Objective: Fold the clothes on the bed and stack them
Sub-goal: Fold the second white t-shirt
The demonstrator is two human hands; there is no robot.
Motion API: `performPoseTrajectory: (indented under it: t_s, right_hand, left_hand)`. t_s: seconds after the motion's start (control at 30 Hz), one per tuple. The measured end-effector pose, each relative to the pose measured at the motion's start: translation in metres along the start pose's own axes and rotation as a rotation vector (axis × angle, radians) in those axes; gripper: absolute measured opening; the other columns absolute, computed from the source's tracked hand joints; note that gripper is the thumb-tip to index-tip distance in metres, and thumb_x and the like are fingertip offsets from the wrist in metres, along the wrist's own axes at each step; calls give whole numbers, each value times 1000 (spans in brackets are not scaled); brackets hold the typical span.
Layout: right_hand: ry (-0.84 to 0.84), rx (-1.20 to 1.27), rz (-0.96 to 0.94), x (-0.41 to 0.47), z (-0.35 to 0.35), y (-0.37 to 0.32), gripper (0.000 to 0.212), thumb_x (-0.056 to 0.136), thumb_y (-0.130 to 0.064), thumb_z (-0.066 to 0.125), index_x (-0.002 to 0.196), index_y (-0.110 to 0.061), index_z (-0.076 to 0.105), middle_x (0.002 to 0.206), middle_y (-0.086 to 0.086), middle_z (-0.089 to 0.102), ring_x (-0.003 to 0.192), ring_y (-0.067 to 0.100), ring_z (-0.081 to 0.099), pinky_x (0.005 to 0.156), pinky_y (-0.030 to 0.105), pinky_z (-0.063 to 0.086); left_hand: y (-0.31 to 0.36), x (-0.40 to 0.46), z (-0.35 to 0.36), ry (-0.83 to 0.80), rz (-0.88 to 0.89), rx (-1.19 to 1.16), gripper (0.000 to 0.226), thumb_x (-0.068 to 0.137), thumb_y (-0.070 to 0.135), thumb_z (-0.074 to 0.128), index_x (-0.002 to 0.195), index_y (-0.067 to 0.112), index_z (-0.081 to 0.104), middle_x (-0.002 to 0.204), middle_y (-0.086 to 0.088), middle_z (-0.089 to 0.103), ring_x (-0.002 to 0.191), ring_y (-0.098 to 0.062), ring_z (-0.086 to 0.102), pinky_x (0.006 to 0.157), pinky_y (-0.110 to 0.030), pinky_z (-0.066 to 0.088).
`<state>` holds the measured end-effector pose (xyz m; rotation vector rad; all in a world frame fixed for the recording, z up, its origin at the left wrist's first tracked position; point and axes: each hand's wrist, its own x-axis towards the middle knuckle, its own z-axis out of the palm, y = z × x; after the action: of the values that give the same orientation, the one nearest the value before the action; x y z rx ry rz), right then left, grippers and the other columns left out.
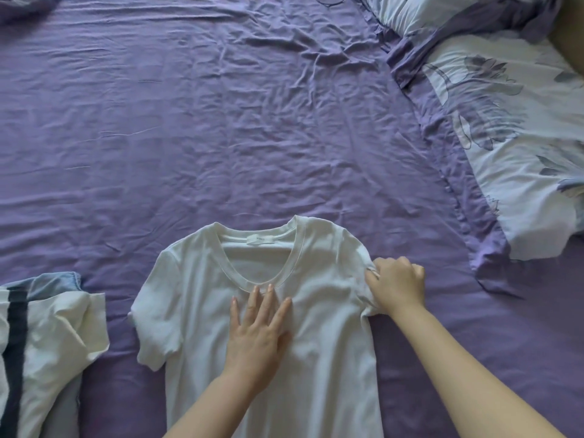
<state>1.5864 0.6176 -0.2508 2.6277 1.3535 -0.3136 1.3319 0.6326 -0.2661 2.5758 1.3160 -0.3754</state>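
Note:
A white T-shirt lies flat, front up, on the purple bed sheet, neck away from me. My left hand presses flat on its chest just below the neckline, fingers straight. My right hand grips the shirt's right sleeve, bunching the fabric in curled fingers. The left sleeve lies spread out. At the left edge sits a pile of clothes: a white garment with a dark stripe over light blue denim.
A floral white and purple pillow lies at the right, another pillow at the top right. A dark purple cloth shows in the top left corner. Wrinkled sheet stretches beyond the shirt.

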Motion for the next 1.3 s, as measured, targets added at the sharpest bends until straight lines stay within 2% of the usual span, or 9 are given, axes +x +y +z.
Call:
performPoseTrajectory:
  t_s: [0.13, 0.27, 0.43, 0.6, 0.77, 0.83, 0.9, 1.07, 1.3]
  right_hand:
    - [155, 152, 159, 2, -3, 5, 21, 79, -5, 56, 99, -9, 60, 104, 13, 62, 106, 33, 50, 89, 40, 32]
    - [329, 120, -205, -19, 1, -20, 45, 59, 4, 77, 102, -4, 66, 110, 16, 64, 110, 36, 58, 90, 47, 43]
    - [171, 129, -542, -71, 23, -92, 42, 74, -30, 71, 113, -14, 67, 122, 10, 63, 117, 29, 58, 98, 43, 39]
    - [29, 12, -609, -93, 39, -158, 56, 74, -56, 55, 121, -27, 64, 130, 9, 59, 122, 31, 54, 104, 54, 25]
    - [42, -15, -721, -92, 44, -201, 56, 83, -46, 35, 129, -23, 57, 141, 10, 49, 132, 33, 41, 102, 57, 21]
    - [101, -4, -785, -93, 47, -211, 53, 82, -38, 37, 127, -19, 59, 140, 10, 50, 132, 32, 41, 102, 57, 23]
    - [112, 0, -806, -96, 45, -217, 52, 80, -33, 39, 124, -18, 61, 135, 8, 54, 129, 29, 47, 105, 57, 30]
    - [67, 20, -800, -98, 38, -221, 47, 85, -36, 43, 124, -18, 62, 129, 6, 60, 123, 26, 53, 98, 51, 43]
    - [-71, -22, -798, -105, 41, -246, 68, 84, -69, 27, 140, -32, 41, 146, 10, 42, 137, 36, 32, 111, 59, 11]
  left_hand:
    - [-9, -5, 0, 18, -23, -10, 68, 52, 42, 86, 116, 28, 68, 126, -11, 62, 118, -36, 57, 97, -60, 39]
    - [-29, -14, 0, 32, -71, -32, 63, 57, 41, 83, 117, 29, 66, 129, -10, 60, 119, -33, 57, 100, -56, 27]
    - [-78, -15, -8, 198, -191, -57, 50, 75, 30, 64, 123, 15, 62, 129, -11, 60, 121, -32, 55, 97, -59, 42]
    - [-145, 4, -9, 140, -476, -196, 66, 97, 23, 39, 151, 19, 1, 159, -7, 7, 146, -23, 6, 117, -43, 2]
    - [-187, 25, -26, 11, -565, -433, 63, 83, 33, 61, 139, 16, 36, 128, -11, 53, 120, -31, 46, 98, -40, 38]
    - [-194, 26, -35, -97, -566, -415, 24, 76, 38, 62, 93, 23, 55, 105, -5, 64, 106, -29, 54, 84, -37, 42]
    - [-197, 21, -40, -141, -423, -358, 30, 72, 39, 63, 66, 21, 40, 89, -1, 60, 98, -27, 51, 75, -35, 38]
    - [-201, 10, -44, -158, -181, -520, 28, 83, 24, 60, 84, 14, 34, 97, -11, 59, 95, -32, 53, 71, -35, 38]
    - [-238, 15, -61, 27, -306, -96, 25, 85, 40, 54, 95, 19, 47, 106, -8, 65, 99, -31, 61, 66, -32, 35]
